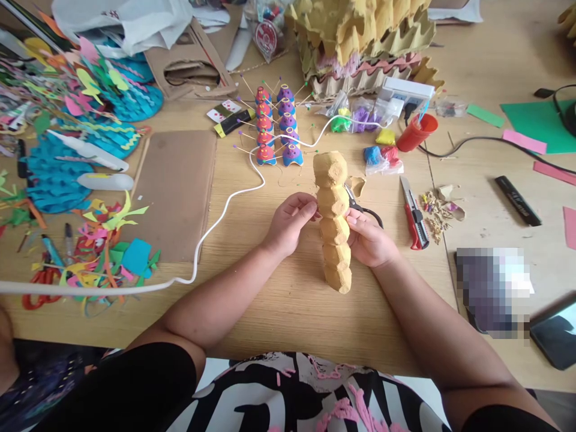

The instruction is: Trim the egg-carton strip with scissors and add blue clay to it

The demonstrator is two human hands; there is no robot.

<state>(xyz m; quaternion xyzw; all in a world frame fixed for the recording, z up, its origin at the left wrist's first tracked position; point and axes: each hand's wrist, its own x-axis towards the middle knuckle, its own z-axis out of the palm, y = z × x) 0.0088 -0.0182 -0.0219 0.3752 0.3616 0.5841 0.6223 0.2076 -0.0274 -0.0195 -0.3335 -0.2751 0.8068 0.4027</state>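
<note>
A yellow strip of egg-carton cups [335,225] is held up lengthwise in front of me, its bumpy side toward me. My left hand [292,219] pinches its left edge, and my right hand [369,237] grips the right edge with the thumb in front. Behind the strip, partly hidden, lie dark-handled scissors [355,206] and a small cut scrap of carton [357,185]. Further back stand two painted egg-carton caterpillars, one red and blue [265,126], the other purple and blue [288,126], with pins stuck in them.
A white cable [229,201] crosses the table on the left beside a cardboard sheet [173,198]. To the right are a red utility knife [413,216], a red cup [417,133] and a black marker [517,201]. Stacked egg trays [360,42] stand behind; paper scraps [108,240] litter the left.
</note>
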